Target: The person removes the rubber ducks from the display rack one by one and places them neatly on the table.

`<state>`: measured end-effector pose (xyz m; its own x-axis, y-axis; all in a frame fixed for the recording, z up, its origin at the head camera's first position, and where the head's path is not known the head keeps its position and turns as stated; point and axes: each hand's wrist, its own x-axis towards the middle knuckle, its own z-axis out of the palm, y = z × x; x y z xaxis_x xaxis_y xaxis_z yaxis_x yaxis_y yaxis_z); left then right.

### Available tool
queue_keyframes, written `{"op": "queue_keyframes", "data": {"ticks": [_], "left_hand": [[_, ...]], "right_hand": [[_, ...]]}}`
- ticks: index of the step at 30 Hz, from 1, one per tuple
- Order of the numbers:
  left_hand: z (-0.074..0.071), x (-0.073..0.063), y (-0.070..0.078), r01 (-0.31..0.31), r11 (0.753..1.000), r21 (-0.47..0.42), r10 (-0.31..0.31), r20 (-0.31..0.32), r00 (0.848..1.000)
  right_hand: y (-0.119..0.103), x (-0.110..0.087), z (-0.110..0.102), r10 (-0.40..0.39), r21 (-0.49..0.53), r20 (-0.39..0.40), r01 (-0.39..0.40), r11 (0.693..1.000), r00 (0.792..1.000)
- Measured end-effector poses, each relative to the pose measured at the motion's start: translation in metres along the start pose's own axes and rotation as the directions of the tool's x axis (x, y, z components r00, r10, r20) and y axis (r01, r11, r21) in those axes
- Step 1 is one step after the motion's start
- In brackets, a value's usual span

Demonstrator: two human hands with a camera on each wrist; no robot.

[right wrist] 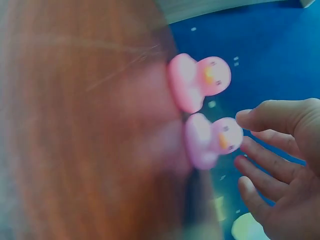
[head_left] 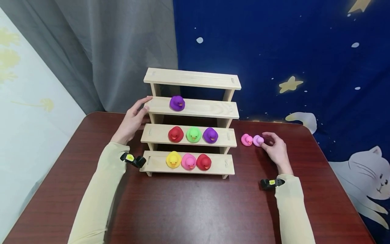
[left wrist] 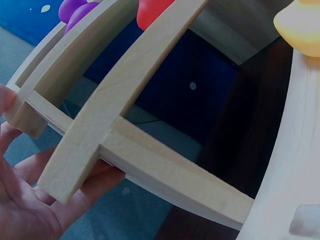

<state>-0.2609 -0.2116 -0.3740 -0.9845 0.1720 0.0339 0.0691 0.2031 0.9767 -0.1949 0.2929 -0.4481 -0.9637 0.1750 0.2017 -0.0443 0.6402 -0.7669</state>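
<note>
My left hand [head_left: 131,122] holds the left side of a pale wooden four-step stand [head_left: 210,109]; in the left wrist view its fingers [left wrist: 102,182] reach round the side frame. Beside the stand, on the right, a pink toy duck [head_left: 246,140] and a lilac toy duck [head_left: 257,141] sit close together on the table. My right hand [head_left: 276,151] is at the lilac duck, its thumb [right wrist: 247,119] right at the duck's head and the other fingers spread loosely. The second step from the top bears a purple duck [head_left: 177,103].
Red [head_left: 175,134], green [head_left: 193,135] and purple [head_left: 210,135] ducks stand on the step below. On the lowest step are yellow [head_left: 173,159], pink [head_left: 189,162] and red [head_left: 203,162] ducks. The brown table [head_left: 195,210] reaches back to a grey curtain [head_left: 134,51] and blue cloth [head_left: 259,51].
</note>
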Motion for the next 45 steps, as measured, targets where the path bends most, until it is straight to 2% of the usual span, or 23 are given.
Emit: {"op": "queue_keyframes", "data": {"ticks": [5, 15, 31, 38, 45], "left_hand": [[0.000, 0.000, 0.000, -0.003, 1.000, 0.000, 0.003, 0.000, 1.000], [0.000, 0.000, -0.001, -0.003, 1.000, -0.010, 0.003, -0.002, 1.000], [0.001, 0.001, -0.001, -0.006, 1.000, -0.018, 0.006, -0.001, 1.000], [0.001, 0.000, -0.001, -0.006, 1.000, -0.020, 0.006, 0.001, 1.000], [0.000, -0.001, 0.000, -0.009, 1.000, -0.017, 0.009, 0.001, 1.000]], "right_hand": [[-0.016, 0.001, -0.008, -0.021, -0.018, -0.036, 0.021, 1.000, 0.999], [-0.047, 0.002, -0.016, -0.138, -0.047, -0.047, 0.135, 0.990, 0.989], [-0.100, -0.003, -0.021, -0.313, -0.013, -0.033, 0.313, 0.950, 0.949], [-0.120, -0.005, -0.018, -0.353, 0.003, -0.024, 0.353, 0.936, 0.935], [-0.144, -0.004, 0.000, -0.397, 0.079, -0.036, 0.399, 0.914, 0.917]]}}
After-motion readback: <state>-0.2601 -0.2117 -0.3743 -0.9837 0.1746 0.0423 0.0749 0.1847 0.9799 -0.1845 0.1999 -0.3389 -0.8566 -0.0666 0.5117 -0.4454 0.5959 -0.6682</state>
